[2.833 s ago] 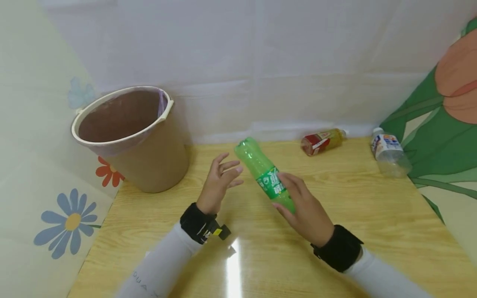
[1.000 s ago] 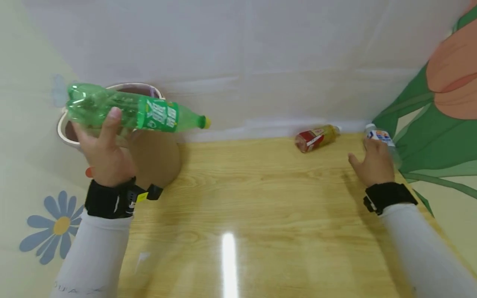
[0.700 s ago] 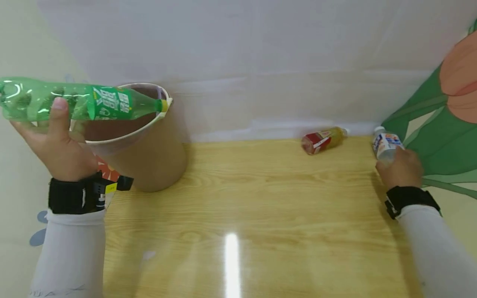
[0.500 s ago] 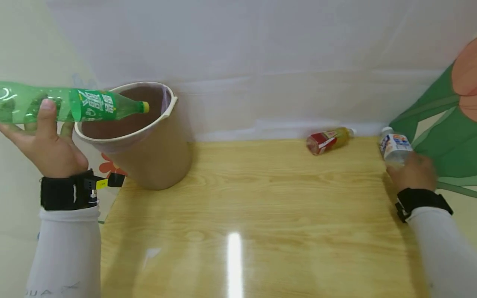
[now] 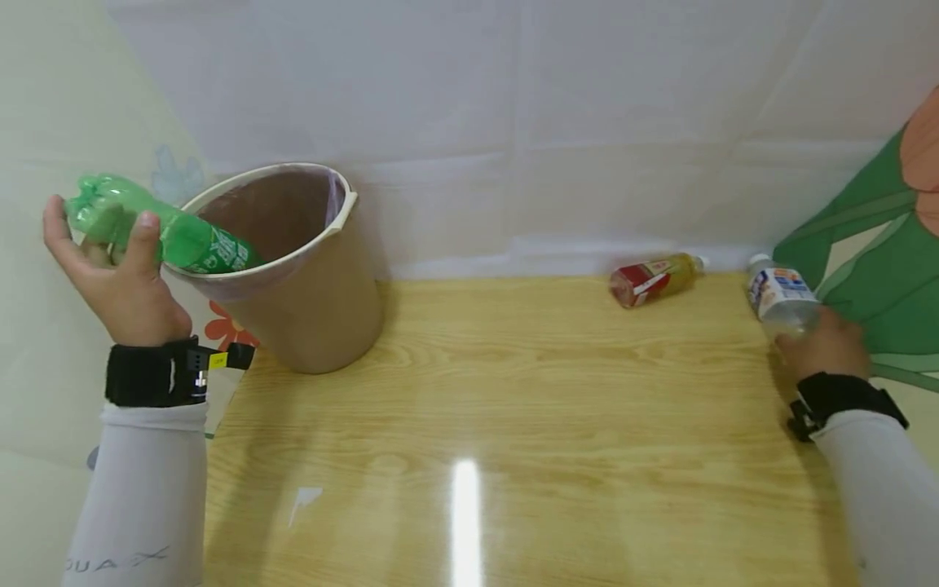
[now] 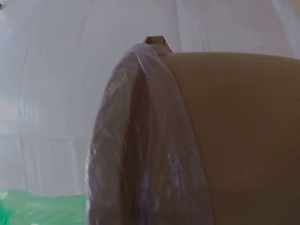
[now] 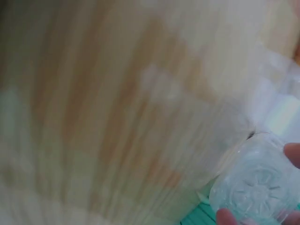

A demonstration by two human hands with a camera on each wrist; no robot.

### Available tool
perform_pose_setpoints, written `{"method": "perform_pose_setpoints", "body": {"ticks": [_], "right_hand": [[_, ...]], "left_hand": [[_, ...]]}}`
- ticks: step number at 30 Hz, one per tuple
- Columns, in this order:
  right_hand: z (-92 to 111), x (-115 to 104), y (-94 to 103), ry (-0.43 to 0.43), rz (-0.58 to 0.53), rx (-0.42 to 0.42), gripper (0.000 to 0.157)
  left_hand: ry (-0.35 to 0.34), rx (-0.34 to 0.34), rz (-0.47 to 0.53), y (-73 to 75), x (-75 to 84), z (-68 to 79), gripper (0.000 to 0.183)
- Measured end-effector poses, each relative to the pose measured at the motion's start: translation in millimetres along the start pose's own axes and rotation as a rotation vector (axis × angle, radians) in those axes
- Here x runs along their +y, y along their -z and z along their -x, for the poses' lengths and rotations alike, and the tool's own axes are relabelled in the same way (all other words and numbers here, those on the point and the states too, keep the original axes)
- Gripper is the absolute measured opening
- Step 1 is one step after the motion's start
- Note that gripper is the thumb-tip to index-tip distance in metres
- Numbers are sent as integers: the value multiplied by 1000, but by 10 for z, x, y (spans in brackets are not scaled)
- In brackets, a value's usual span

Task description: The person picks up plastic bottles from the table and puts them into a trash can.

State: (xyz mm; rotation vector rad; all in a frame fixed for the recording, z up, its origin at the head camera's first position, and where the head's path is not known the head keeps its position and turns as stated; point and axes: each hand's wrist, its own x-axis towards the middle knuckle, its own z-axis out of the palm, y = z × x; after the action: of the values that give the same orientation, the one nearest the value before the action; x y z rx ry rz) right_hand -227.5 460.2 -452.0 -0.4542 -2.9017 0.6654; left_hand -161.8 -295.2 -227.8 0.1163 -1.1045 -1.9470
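Note:
A green plastic soda bottle [image 5: 117, 214] slants down to the right, its neck end inside the trash bin [image 5: 308, 302]. My left hand [image 5: 132, 285] holds its base end, thumb in front and fingers behind. Part of the green bottle shows in the left wrist view, beside the bin's plastic liner [image 6: 112, 154]. At the table's right side, my right hand [image 5: 825, 350] grips the lower end of a clear plastic bottle [image 5: 783, 292] with a white and blue label. The right wrist view shows that bottle's round base with fingertips [image 7: 293, 153] around it.
A small bottle with a red label and yellowish body [image 5: 653, 279] lies by the back of the wooden table [image 5: 513, 408]. White cloth [image 5: 455, 130] hangs behind. A painted flower wall [image 5: 895, 269] borders the right side.
The green bottle passed from my right hand to my left, went leftward, then tipped neck-down into the bin. My right hand reached over to the clear bottle and now grips its base end.

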Motion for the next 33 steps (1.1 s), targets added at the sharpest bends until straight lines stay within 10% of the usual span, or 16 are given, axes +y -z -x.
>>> {"method": "perform_pose_setpoints", "body": {"ticks": [6, 12, 25, 33], "right_hand": [[87, -109, -4, 52, -147, 16, 78], [348, -551, -9, 149, -281, 28, 79], [1343, -1722, -281, 499, -483, 22, 76], [1850, -2182, -508, 688, -517, -39, 79]], "left_hand": [[-66, -82, -56, -47, 13, 163, 65], [-45, -358, 17, -133, -145, 483, 33], [292, -709, -148, -226, -924, 1282, 32], [620, -948, -226, -263, -1453, 1843, 64]]}}
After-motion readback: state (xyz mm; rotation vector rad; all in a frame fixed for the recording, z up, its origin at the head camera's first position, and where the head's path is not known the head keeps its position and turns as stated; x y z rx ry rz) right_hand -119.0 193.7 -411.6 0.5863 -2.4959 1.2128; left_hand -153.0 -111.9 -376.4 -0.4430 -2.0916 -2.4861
